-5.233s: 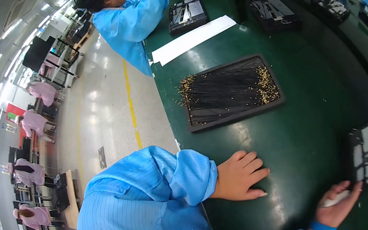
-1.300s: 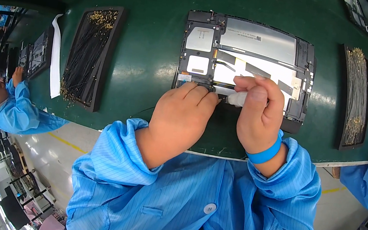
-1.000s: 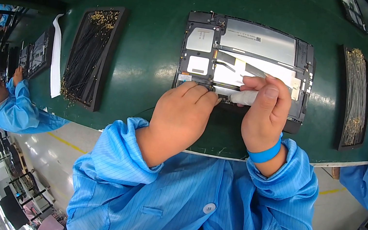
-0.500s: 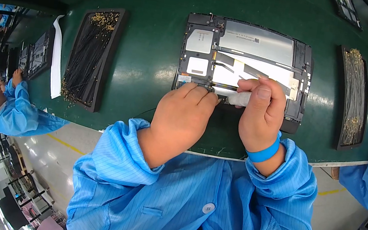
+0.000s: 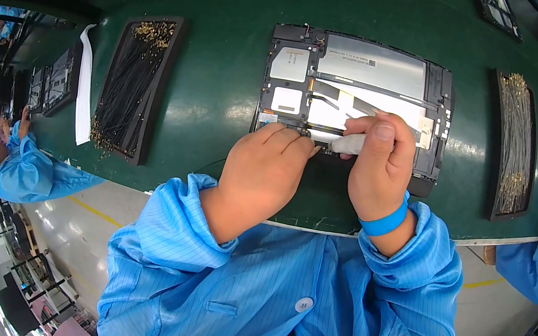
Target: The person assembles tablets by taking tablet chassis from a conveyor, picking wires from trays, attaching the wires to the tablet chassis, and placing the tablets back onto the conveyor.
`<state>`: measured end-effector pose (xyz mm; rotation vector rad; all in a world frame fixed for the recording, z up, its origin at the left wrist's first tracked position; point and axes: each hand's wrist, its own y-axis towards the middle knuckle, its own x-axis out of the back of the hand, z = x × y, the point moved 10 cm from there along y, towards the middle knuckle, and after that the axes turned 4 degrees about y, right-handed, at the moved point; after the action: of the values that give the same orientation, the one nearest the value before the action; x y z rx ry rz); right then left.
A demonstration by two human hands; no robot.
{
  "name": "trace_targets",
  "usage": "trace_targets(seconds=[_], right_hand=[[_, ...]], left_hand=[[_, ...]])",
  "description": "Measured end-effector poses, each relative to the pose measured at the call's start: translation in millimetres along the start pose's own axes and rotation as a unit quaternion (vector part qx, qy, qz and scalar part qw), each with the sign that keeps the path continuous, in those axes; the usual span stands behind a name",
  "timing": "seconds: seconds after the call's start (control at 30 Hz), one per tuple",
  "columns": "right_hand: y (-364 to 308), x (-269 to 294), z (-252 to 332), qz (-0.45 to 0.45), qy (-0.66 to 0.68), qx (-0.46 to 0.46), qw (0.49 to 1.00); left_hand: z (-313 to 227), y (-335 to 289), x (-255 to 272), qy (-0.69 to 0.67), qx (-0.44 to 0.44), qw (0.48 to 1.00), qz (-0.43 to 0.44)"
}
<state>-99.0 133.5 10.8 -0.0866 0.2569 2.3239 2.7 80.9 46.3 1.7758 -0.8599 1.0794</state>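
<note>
An opened tablet-like device (image 5: 371, 78), with a silver battery, dark boards and flat ribbon cables, lies on the green bench in front of me. At its lower left edge my left hand (image 5: 265, 171) is closed, the thumb and fingers drawn together. A thin black cable (image 5: 214, 162) runs out to the left from beneath this hand. My right hand (image 5: 384, 170), with a blue wristband (image 5: 385, 221), is pinched over the lower middle of the device. A white-covered piece (image 5: 347, 143) points from it toward the left fingertips; whether it is a wrapped finger or a tool, I cannot tell.
On the left stands a dark tray (image 5: 161, 91) of black cables with gold ends, beside a white strip (image 5: 85, 85). Another tray (image 5: 503, 148) of grey cables is on the right. Co-workers in blue sit at both sides (image 5: 32, 166). Another device (image 5: 498, 12) lies far right.
Both hands stay at the device's lower edge; the white-covered piece has tilted slightly. The device sits a little lower in view. The right-hand co-worker's hand has come into view.
</note>
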Motion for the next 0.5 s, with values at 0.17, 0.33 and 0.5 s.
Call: trace_targets(seconds=[0.17, 0.33, 0.5], right_hand=[[-0.9, 0.3, 2.1, 0.001, 0.006, 0.007, 1.0], [-0.6, -2.7, 2.7, 0.011, -0.024, 0.01, 1.0], [0.0, -4.5, 4.3, 0.021, -0.015, 0.008, 1.0]], left_hand=[[0.8, -0.6, -2.4, -0.003, 0.011, 1.0, 0.02], [-0.8, -1.3, -2.2, 0.013, -0.008, 1.0, 0.01], [-0.6, -0.9, -1.2, 0.01, -0.007, 1.0, 0.006]])
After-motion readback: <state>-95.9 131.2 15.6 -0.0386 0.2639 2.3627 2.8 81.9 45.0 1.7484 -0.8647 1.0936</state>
